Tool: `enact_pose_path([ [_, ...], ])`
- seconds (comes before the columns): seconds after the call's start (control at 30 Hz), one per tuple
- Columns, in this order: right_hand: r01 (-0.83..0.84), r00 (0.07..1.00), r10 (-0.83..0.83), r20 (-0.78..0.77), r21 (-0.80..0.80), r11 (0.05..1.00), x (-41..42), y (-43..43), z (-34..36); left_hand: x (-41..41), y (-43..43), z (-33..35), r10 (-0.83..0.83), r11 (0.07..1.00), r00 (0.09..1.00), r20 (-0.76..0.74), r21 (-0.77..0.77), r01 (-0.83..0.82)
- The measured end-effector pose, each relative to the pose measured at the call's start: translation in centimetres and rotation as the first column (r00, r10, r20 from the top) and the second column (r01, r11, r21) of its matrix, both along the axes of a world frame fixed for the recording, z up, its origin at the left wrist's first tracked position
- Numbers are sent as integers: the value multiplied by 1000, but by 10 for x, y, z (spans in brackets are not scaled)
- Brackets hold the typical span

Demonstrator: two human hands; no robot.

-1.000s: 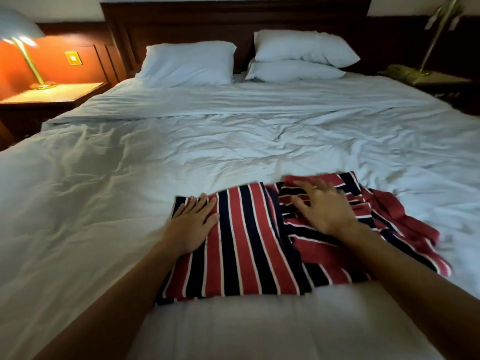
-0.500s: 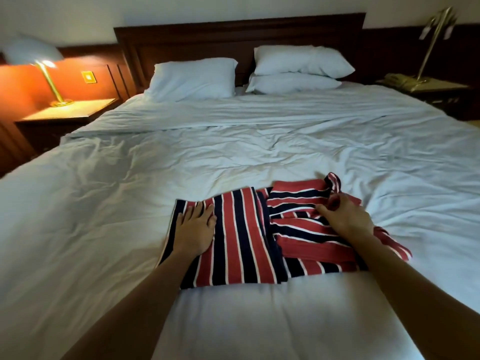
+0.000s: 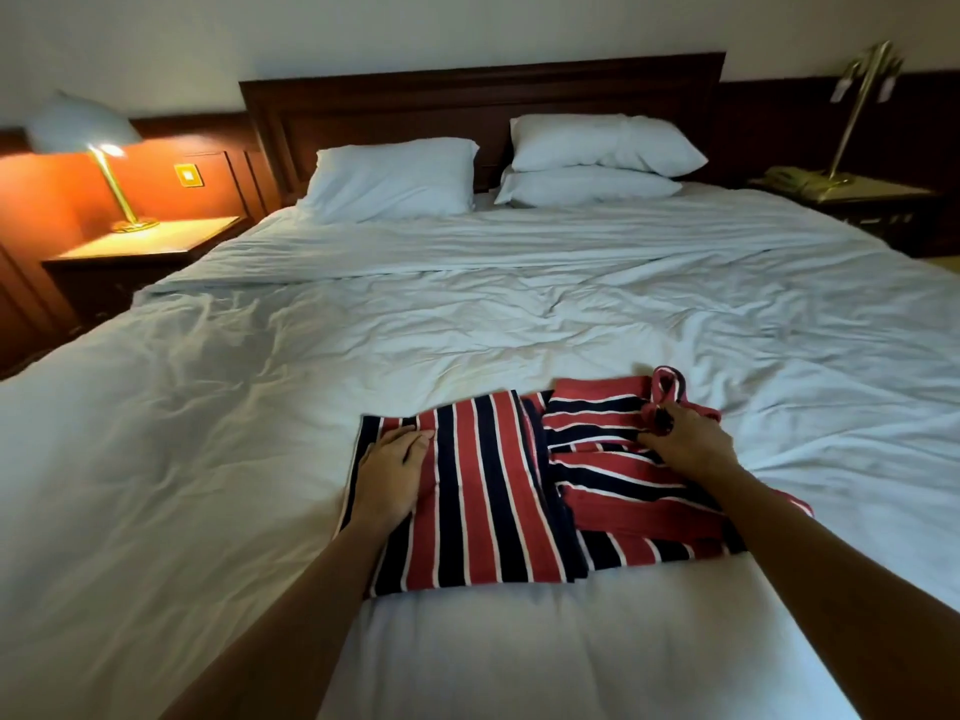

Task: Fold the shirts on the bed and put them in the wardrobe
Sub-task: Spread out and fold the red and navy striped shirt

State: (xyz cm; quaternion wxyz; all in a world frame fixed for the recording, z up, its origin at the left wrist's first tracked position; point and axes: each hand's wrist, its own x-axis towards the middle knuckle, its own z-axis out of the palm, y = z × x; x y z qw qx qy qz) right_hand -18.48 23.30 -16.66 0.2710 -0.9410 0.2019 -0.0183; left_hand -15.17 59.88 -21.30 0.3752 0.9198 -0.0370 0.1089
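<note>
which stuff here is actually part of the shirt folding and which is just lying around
Part of the job: striped shirt, left hand pressing it flat, right hand pinching its bunched fabric, bed.
Just there: pillows, lit lamp, nightstand, headboard.

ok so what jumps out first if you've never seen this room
The red, navy and white striped shirt on the near part of the white bed, with the left hand flat on it and the right hand pinching its bunched far corner. Next, the lit lamp glowing orange on the left nightstand.
</note>
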Motion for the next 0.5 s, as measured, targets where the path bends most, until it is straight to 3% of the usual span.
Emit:
enact_pose_path([
  [0.07, 2, 997, -7, 71, 67, 998, -3, 0, 1, 0, 1, 0, -3, 997, 1000, -5, -81, 3],
  [0.13, 20, 989, -35, 144, 101, 995, -6, 1, 6, -1, 2, 11, 6, 958, 995, -103, -285, -35],
  [0.23, 8, 956, -32, 290, 82, 997, -9, 17, 40, -6, 10, 37, -103, 745, 954, -282, -657, -114],
  [0.33, -128, 902, 149, 405, -80, 989, -3, 64, 97, -3, 30, 48, -186, 594, 923, -336, -787, -167],
  [0.43, -350, 853, 398, 337, -195, 916, 3, 140, 150, -6, 48, 58, -225, 486, 909, -352, -849, -208],
  [0.5, -566, 791, 588, 169, -164, 808, 1, 198, 174, -10, 59, 62, -233, 408, 891, -389, -871, -274],
])
